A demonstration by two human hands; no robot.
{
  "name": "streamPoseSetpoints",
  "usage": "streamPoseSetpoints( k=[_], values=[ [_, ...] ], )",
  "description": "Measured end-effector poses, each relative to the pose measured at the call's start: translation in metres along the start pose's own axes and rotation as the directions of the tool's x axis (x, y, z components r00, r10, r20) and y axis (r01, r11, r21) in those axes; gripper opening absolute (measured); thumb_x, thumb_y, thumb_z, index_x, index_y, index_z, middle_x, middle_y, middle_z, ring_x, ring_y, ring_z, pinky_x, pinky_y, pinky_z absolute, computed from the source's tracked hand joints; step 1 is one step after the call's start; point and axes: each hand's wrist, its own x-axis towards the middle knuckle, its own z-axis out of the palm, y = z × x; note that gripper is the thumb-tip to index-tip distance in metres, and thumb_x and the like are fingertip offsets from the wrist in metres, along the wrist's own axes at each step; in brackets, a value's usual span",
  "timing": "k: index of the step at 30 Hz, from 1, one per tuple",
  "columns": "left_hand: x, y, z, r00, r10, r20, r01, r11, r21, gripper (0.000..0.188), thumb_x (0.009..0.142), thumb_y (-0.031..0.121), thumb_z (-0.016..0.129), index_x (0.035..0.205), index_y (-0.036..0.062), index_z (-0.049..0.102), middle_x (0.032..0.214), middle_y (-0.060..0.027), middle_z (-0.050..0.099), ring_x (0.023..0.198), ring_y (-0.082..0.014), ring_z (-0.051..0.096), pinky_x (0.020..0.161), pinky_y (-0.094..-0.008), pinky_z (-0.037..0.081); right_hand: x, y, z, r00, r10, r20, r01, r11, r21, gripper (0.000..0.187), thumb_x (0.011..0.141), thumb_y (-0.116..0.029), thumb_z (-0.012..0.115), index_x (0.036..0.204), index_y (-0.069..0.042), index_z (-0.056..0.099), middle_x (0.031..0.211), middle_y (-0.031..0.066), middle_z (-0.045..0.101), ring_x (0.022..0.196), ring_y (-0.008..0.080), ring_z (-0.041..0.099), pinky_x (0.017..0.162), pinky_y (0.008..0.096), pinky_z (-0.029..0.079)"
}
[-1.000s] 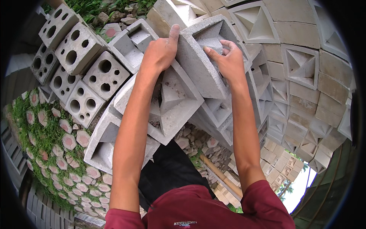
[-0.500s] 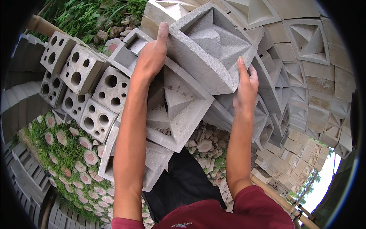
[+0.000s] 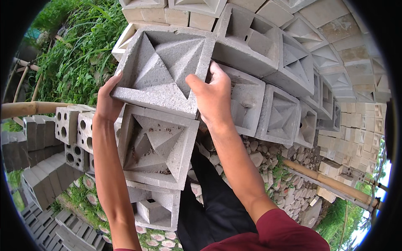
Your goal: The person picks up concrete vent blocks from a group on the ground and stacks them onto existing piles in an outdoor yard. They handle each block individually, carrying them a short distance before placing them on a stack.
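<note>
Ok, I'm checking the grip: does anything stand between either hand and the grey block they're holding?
Nothing visible does: the left hand meets the grey block directly near its left edge, the right hand at its right edge. Parts of both hands are hidden.

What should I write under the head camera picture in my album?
The left hand and right hand hold a patterned gray block among other gray blocks, with green plants nearby.

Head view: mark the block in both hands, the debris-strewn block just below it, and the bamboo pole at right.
Held block (image 3: 166,67): head view, middle of its patterned face.
Debris-strewn block (image 3: 164,142): head view, middle of its patterned face.
Bamboo pole (image 3: 331,183): head view, midway along its visible length.
</note>
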Motion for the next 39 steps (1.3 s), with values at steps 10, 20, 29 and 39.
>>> streamPoseSetpoints(
  k=[10,20,29,39],
  values=[
    [-0.009,0.001,0.005,1.0,0.02,0.015,-0.02,0.998,0.056,0.046,0.09,0.03,0.05,0.124,-0.0011,0.051,0.117,-0.0126,0.057,0.106,-0.0241,0.055,0.093,-0.0388,0.041,-0.004,0.009,-0.009,1.0,-0.027,-0.015,0.027,1.0,0.015,0.032,0.072,-0.004,0.059,0.101,0.005,0.055,0.083,0.0061,0.062,0.073,0.0088,0.053,0.067,0.0249,0.046],
    [-0.005,0.003,0.004,0.998,-0.051,0.022,0.05,0.997,0.062,0.049,0.09,0.031,0.05,0.127,-0.0007,0.049,0.12,-0.0121,0.056,0.109,-0.0248,0.054,0.096,-0.0386,0.039,-0.009,0.008,0.0,0.994,0.034,-0.103,-0.018,0.989,0.15,0.03,0.073,0.002,0.056,0.102,0.007,0.057,0.089,0.0048,0.063,0.076,0.0076,0.054,0.069,0.0225,0.045],
    [-0.007,0.004,0.005,0.989,-0.054,0.134,0.048,0.998,0.048,0.061,0.093,0.042,0.047,0.137,0.0004,0.038,0.135,-0.013,0.045,0.122,-0.0235,0.045,0.103,-0.0361,0.033,-0.008,-0.002,-0.005,0.994,0.1,-0.047,-0.1,0.995,0.008,0.025,0.075,0.006,0.056,0.099,0.006,0.058,0.089,0.007,0.063,0.073,0.0072,0.056,0.064,0.0222,0.046],
    [-0.008,-0.001,0.002,0.992,-0.032,0.119,0.021,0.996,0.088,0.069,0.088,0.048,0.052,0.137,0.002,0.039,0.137,-0.0102,0.044,0.122,-0.0208,0.043,0.105,-0.0334,0.028,-0.013,0.002,0.0,0.986,0.12,-0.111,-0.116,0.992,0.044,0.027,0.077,0.004,0.055,0.104,0.007,0.058,0.092,0.0068,0.063,0.075,0.0087,0.057,0.068,0.0235,0.047]
  ],
)
